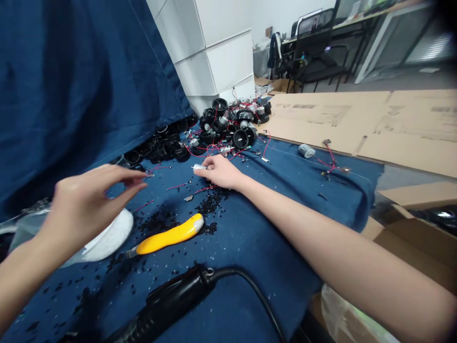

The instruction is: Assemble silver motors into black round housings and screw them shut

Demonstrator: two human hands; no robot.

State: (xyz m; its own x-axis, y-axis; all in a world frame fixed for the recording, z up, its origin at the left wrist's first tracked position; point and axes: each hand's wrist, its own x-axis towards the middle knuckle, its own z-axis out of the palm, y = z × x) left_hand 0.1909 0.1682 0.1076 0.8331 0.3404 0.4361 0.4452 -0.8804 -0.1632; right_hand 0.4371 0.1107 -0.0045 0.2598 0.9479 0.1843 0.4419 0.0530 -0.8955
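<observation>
My right hand (223, 171) is closed around a small silver motor (198, 167), whose thin shaft points left. Below that hand, red wires and a small metal part (188, 198) lie on the blue cloth (246, 267). My left hand (80, 200) hovers at the left with thumb and fingertips in a pinch; what they hold, if anything, is too small to make out. A yellow-handled tool (171, 236) lies between the hands, nearer to me. Under my left wrist a white rounded object (114, 236) is partly hidden.
A heap of black round housings with motors and red wires (232, 124) stands at the back. Black crumbs (210, 202) litter the cloth. A black corded tool (174, 297) lies in front. At right are a loose motor (306, 151), cardboard (321, 112) and an open box (410, 238).
</observation>
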